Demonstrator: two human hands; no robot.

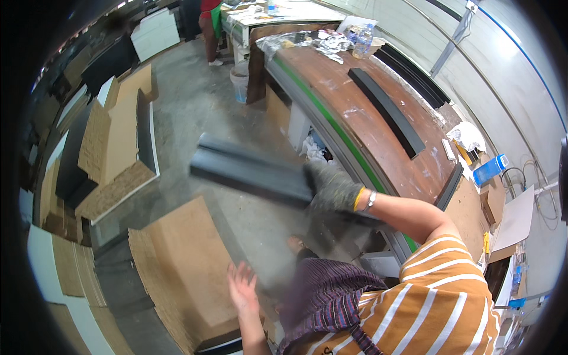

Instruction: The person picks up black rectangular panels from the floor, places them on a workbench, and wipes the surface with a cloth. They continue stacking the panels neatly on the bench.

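My right hand [334, 188], in a grey work glove with a yellow cuff, is closed around a long black profiled strip [251, 174]. The strip is held in the air beside the workbench, over the concrete floor, and looks slightly blurred. It may be more than one piece; I cannot tell. Bare and empty, my left hand [242, 287] is raised with its fingers apart, by the edge of a stack of brown boards [186, 260]. On the brown workbench top [355, 118] lies another long black strip [387, 112].
Stacked boards with black edges [121, 136] stand on the floor at left. The bench carries plastic bottles [362, 42], a blue bottle [491, 170], a white cloth [467, 136] and black strips along the wall [411, 74]. A person [211, 29] stands at the far end near a bin [239, 86].
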